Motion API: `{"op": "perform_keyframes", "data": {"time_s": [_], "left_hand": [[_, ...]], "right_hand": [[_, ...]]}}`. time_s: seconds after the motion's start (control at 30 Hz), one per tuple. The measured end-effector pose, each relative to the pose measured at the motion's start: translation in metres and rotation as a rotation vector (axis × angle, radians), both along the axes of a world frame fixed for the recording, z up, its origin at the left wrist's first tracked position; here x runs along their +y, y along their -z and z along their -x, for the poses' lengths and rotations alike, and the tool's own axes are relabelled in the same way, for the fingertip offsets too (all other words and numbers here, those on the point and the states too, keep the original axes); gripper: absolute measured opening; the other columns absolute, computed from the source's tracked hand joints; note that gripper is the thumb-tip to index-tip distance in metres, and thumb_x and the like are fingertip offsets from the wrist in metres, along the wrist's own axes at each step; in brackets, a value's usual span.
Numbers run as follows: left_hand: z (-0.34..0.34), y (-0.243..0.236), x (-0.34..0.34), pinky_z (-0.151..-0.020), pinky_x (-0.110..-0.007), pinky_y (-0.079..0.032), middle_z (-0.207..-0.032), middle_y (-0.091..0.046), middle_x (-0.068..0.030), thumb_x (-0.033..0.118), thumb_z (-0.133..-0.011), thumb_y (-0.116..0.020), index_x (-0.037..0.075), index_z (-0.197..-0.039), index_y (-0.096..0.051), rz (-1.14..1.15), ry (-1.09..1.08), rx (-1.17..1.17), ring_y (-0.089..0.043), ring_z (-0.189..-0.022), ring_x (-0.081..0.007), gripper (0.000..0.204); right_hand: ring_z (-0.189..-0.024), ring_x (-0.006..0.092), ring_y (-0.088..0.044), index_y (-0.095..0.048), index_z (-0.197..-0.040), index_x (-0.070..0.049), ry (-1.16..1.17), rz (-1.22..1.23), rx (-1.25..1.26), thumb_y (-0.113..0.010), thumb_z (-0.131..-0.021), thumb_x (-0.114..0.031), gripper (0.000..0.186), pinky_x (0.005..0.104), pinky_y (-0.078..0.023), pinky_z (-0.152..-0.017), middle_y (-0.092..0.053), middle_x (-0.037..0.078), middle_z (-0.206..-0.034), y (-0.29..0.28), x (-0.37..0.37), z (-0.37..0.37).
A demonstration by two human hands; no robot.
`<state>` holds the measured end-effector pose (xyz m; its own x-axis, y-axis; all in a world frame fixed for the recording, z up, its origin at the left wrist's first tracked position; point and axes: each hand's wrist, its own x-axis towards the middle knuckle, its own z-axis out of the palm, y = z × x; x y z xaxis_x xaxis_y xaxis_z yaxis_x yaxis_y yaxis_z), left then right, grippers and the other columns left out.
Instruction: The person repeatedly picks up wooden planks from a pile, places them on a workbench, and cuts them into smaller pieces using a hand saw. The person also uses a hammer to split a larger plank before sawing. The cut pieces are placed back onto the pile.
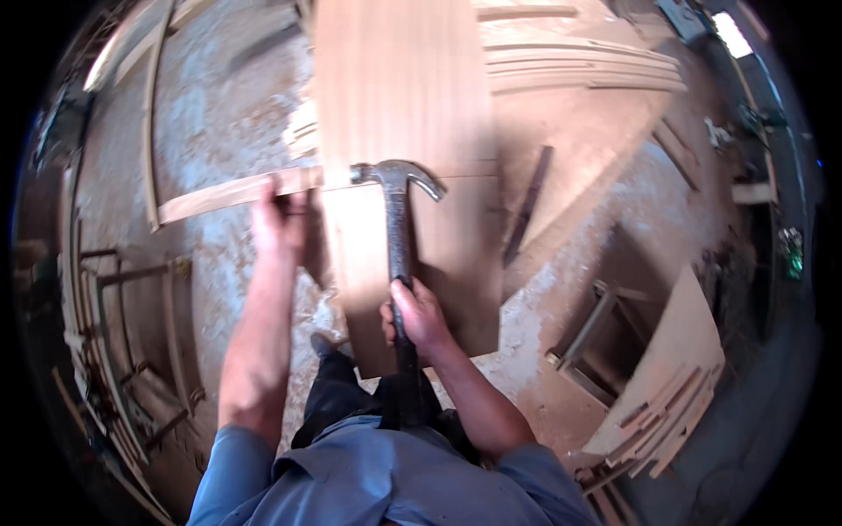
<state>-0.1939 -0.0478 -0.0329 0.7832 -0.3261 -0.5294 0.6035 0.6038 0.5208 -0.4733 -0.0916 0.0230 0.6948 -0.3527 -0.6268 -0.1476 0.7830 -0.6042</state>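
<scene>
My right hand [417, 316] grips a black-handled claw hammer [396, 223], its steel head over a long, pale wooden board [405, 96], face pointing left and claw curving right. The hammer face is beside the right end of a narrow wooden strip [210, 197], which reaches out leftward from the board's left edge; whether they touch I cannot tell. My left hand [279, 219] is closed on this strip, fingers slightly blurred. A thin joint line crosses the board near the hammer head.
Long strips [579, 61] lie on a wooden sheet [583, 131] behind the board, beside a dark bar [531, 202]. Wooden frames [175, 324] stand at left, a metal frame [588, 324] at right, near a panel with offcuts [667, 412]. Below is the dusty floor [219, 105].
</scene>
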Motion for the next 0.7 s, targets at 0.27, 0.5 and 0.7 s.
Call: {"op": "perform_keyframes", "data": {"time_s": [0.27, 0.5, 0.7], "left_hand": [[-0.01, -0.068, 0.097, -0.077, -0.037, -0.057, -0.083, -0.057, -0.0068, 0.014, -0.092, -0.058, 0.005, -0.107, -0.05, -0.453, 0.136, -0.551, -0.061, -0.076, -0.0188, 0.02], [0.039, -0.074, 0.177, -0.045, -0.028, -0.049, -0.085, -0.064, -0.0102, 0.017, -0.089, -0.059, 0.004, -0.1, -0.057, -0.722, 0.396, -0.448, -0.06, -0.058, -0.0145, 0.017], [0.06, -0.099, 0.191, -0.056, -0.031, -0.053, -0.084, -0.063, -0.0109, 0.012, -0.09, -0.055, 0.001, -0.104, -0.054, -0.629, 0.485, -0.146, -0.061, -0.061, -0.0177, 0.017]], "right_hand": [[-0.05, 0.012, -0.055, -0.043, -0.127, -0.001, 0.265, 0.574, 0.281, -0.06, -0.092, -0.011, 0.041, 0.0265, -0.049, -0.043, -0.056, 0.005, -0.071, -0.026, -0.109, 0.062], [-0.054, 0.0175, -0.061, -0.064, -0.087, 0.003, 0.267, 0.823, 0.798, -0.068, -0.083, -0.035, 0.038, 0.0346, -0.049, -0.054, -0.065, 0.014, -0.066, 0.048, -0.215, 0.102], [-0.111, 0.0417, -0.059, -0.062, -0.114, 0.007, -0.015, 1.183, 1.284, -0.06, -0.085, -0.048, 0.062, 0.0457, -0.046, -0.094, -0.063, 0.029, -0.114, 0.097, -0.288, 0.104]]}}
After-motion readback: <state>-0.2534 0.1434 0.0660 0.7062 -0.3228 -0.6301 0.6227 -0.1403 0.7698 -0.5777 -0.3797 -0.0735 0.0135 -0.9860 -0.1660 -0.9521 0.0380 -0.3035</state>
